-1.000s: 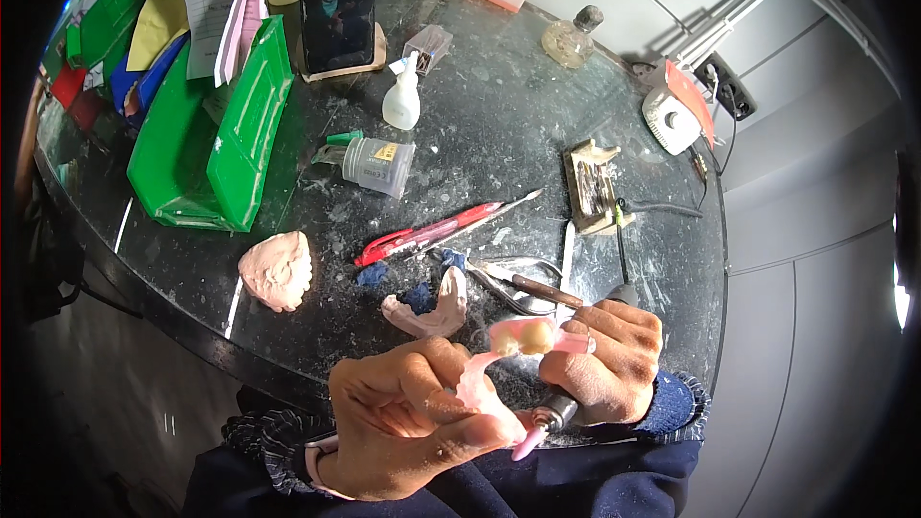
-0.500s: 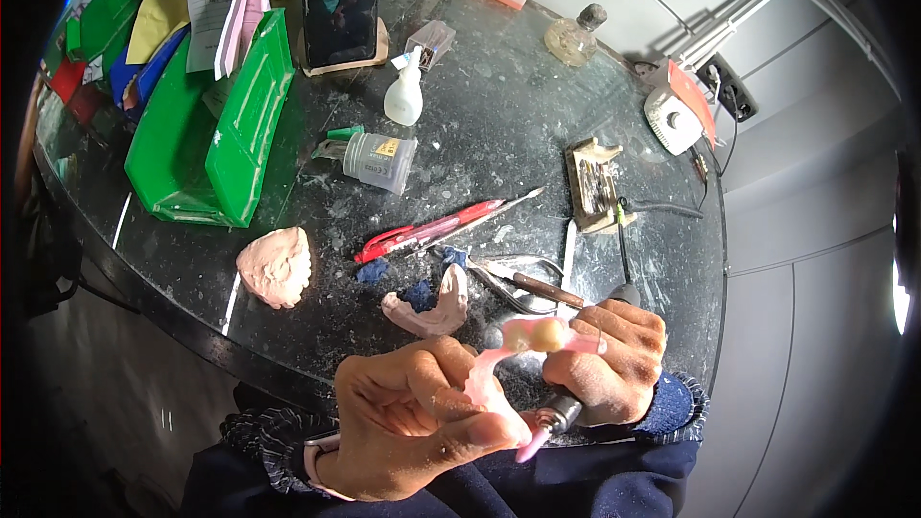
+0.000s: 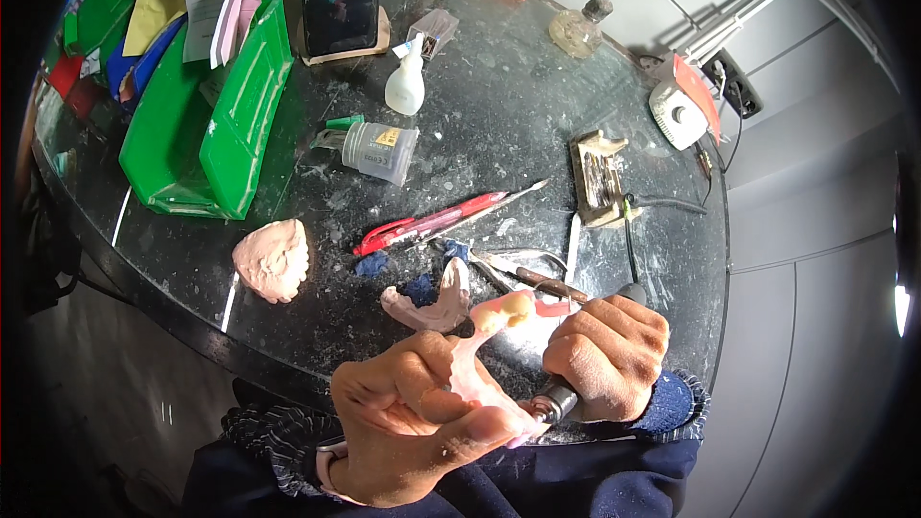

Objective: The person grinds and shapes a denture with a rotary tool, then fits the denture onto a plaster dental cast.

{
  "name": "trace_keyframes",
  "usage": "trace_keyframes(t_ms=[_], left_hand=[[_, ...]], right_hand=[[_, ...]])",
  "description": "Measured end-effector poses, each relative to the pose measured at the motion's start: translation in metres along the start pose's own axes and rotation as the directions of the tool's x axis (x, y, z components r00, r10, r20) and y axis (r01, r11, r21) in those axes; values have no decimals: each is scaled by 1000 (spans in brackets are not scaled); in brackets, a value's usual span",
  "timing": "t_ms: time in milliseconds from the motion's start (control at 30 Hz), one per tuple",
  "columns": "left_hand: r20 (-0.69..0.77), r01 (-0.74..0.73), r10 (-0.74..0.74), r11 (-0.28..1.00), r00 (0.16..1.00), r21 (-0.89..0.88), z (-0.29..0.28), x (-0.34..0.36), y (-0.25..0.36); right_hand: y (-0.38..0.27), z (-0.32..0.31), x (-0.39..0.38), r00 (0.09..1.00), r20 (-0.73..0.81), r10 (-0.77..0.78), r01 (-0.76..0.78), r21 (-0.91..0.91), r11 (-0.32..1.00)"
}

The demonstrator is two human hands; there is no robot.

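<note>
A pink partial denture (image 3: 472, 369) with a few yellowish teeth and a wire clasp is pinched between the thumb and fingers of my left hand (image 3: 408, 422). My right hand (image 3: 609, 355) is wrapped round a rotary handpiece (image 3: 557, 398), whose metal nose points left. The pinkish tip of the handpiece is at the lower end of the denture, apparently touching it; my left thumb and the denture partly hide it. Just beyond my left hand lies a horseshoe-shaped pinkish plaster cast (image 3: 443, 305). Another plaster dental cast (image 3: 272, 261) rests farther left.
Behind the hands lie a red pen (image 3: 427, 223), blue lumps (image 3: 370, 264), pliers and a brown-handled tool (image 3: 547, 282). A bur stand (image 3: 599, 182), white dropper bottle (image 3: 405, 84), tipped plastic cup (image 3: 381, 152), green bin (image 3: 235, 134) and phone (image 3: 341, 0) stand farther back on the dusty bench.
The denture has turned in my left hand, its toothed end shifting left and away from my right knuckles. The handpiece tip, earlier showing below it, is now mostly hidden.
</note>
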State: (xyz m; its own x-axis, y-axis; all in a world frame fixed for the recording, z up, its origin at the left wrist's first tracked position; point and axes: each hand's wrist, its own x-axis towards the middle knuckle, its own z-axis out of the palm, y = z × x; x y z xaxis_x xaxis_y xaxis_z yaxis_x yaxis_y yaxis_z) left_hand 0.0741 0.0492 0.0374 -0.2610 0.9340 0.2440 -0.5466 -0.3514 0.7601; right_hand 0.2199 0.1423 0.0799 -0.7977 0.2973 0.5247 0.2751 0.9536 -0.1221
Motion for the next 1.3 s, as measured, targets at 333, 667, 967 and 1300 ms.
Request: trace_keyframes(t_ms=[333, 667, 967, 1300], left_hand=[[-10, -28, 28, 1000, 1000, -3, -1, 1, -1], [-72, 194, -222, 941, 972, -278, 5, -3, 9], [-23, 223, -245, 916, 969, -334, 4, -2, 8], [-42, 289, -308, 925, 950, -247, 6, 0, 10]], right_hand=[[3, -1, -2, 999, 36, -4, 4, -5, 1000], [4, -1, -1, 999, 39, -35, 34, 19, 999], [2, -5, 0, 999, 50, -10, 8, 32, 999], [3, -6, -1, 1000, -11, -3, 3, 12, 1000]])
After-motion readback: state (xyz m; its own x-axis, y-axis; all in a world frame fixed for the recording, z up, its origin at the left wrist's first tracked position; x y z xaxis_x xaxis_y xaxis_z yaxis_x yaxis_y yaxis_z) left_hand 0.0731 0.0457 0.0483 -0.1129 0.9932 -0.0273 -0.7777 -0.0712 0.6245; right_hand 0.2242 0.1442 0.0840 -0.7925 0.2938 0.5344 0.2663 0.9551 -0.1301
